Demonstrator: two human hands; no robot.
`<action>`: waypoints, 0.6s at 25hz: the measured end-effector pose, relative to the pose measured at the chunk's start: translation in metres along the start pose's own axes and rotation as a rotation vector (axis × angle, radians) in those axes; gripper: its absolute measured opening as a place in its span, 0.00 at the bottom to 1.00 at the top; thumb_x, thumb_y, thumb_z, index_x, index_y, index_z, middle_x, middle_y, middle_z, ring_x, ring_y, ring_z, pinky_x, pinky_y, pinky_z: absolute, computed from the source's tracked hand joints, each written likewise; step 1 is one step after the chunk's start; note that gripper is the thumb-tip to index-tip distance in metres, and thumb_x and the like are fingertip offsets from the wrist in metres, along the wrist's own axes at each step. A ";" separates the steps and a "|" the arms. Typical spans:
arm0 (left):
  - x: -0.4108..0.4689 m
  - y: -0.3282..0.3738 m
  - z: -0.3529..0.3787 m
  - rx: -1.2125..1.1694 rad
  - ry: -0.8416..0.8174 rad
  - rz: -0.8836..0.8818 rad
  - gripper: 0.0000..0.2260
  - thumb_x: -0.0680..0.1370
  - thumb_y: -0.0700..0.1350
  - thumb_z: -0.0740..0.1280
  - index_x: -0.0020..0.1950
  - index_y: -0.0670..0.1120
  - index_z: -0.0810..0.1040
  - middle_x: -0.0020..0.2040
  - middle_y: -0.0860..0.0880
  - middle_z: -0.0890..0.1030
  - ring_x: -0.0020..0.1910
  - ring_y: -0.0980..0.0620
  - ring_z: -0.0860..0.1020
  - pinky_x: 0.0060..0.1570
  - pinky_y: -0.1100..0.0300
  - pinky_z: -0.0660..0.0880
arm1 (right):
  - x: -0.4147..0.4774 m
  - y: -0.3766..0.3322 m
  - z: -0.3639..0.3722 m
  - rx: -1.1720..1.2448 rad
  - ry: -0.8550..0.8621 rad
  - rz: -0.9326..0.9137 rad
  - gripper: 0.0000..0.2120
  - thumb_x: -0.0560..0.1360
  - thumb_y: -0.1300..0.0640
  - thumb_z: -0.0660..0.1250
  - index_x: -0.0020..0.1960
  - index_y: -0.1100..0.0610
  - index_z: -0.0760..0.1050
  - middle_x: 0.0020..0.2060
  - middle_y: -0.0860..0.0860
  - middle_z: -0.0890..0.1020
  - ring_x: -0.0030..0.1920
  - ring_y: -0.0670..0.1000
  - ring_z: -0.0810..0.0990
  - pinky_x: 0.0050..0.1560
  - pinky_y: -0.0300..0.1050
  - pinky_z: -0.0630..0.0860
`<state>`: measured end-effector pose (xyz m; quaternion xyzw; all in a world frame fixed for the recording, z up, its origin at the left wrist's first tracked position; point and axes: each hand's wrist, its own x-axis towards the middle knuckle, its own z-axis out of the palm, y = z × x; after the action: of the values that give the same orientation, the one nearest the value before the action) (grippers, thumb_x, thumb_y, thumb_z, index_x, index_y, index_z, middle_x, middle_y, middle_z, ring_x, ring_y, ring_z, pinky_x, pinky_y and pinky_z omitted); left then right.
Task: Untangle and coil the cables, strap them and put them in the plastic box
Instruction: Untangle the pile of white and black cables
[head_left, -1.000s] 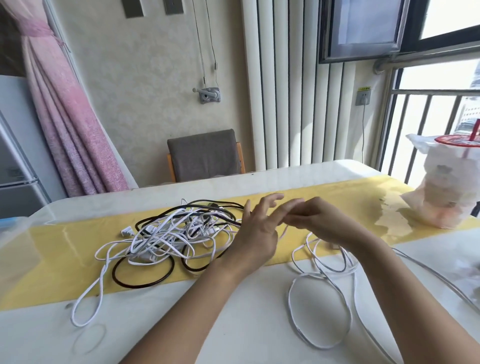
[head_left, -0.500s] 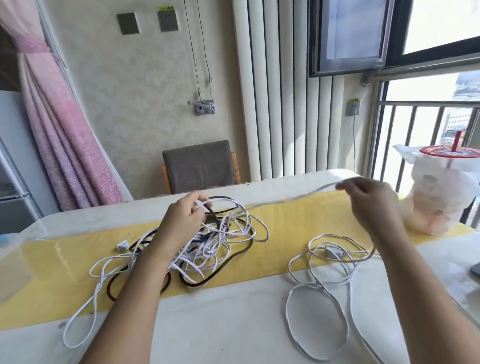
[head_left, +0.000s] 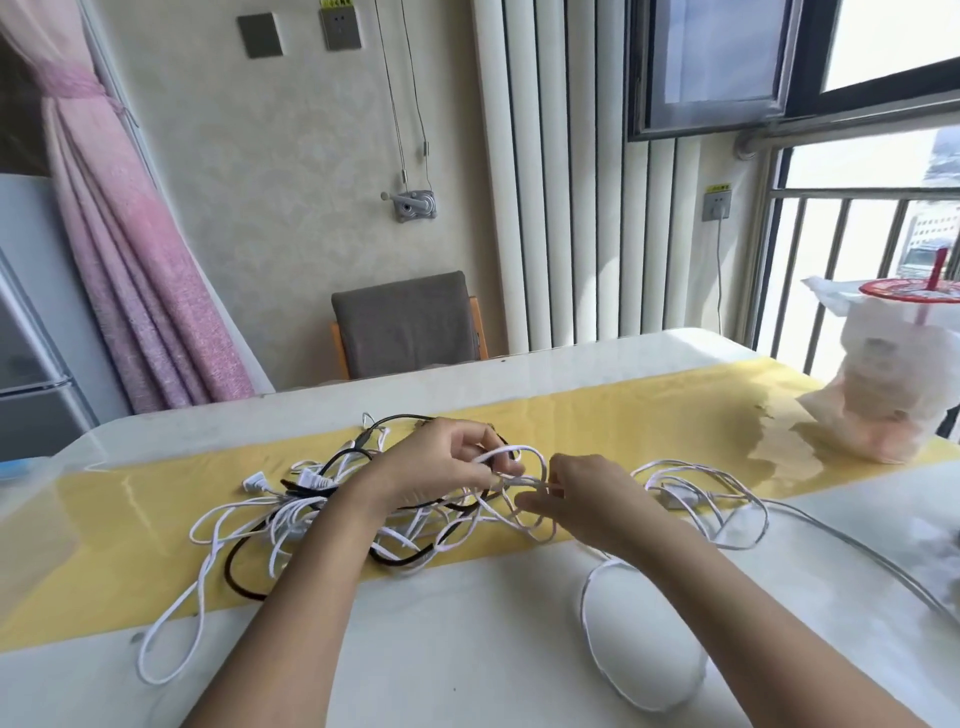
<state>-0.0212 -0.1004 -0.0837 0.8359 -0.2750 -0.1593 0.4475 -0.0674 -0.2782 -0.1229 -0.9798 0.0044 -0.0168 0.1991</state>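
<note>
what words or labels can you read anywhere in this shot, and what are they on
Nothing reads clearly.
Yellow sticker over the upper wall socket: too small to read.
Yellow sticker over the socket by the window: blurred.
Red cup lid: white print, blurred.

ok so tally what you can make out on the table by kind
cable tangle, white and black: 1
white cable loops beside it: 1
bagged drink cup: 1
clear plastic box, left edge: 1
hands: 2, left hand and right hand
total: 6; single cables too tangled to count
</note>
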 end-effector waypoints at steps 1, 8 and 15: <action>0.000 0.000 0.006 -0.001 -0.059 0.007 0.06 0.72 0.35 0.68 0.41 0.46 0.77 0.49 0.49 0.85 0.53 0.54 0.82 0.50 0.61 0.76 | 0.001 0.001 -0.003 -0.015 0.026 0.015 0.23 0.73 0.38 0.64 0.34 0.56 0.65 0.31 0.51 0.70 0.35 0.53 0.68 0.31 0.45 0.61; 0.008 0.002 0.017 0.258 0.153 0.079 0.11 0.70 0.39 0.63 0.34 0.53 0.79 0.38 0.55 0.82 0.38 0.57 0.78 0.44 0.57 0.73 | -0.001 -0.003 -0.020 0.358 0.142 -0.128 0.25 0.73 0.46 0.68 0.25 0.56 0.62 0.22 0.49 0.62 0.27 0.48 0.58 0.28 0.44 0.54; 0.000 -0.005 -0.016 0.446 0.465 0.103 0.11 0.71 0.34 0.61 0.37 0.50 0.72 0.32 0.53 0.74 0.31 0.56 0.69 0.32 0.62 0.65 | -0.014 0.009 -0.056 0.704 0.486 -0.174 0.24 0.73 0.54 0.70 0.27 0.58 0.60 0.24 0.48 0.59 0.26 0.46 0.56 0.28 0.40 0.53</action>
<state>-0.0111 -0.0878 -0.0787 0.9124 -0.2354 0.1227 0.3115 -0.0832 -0.3084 -0.0754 -0.8165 -0.0376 -0.2640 0.5121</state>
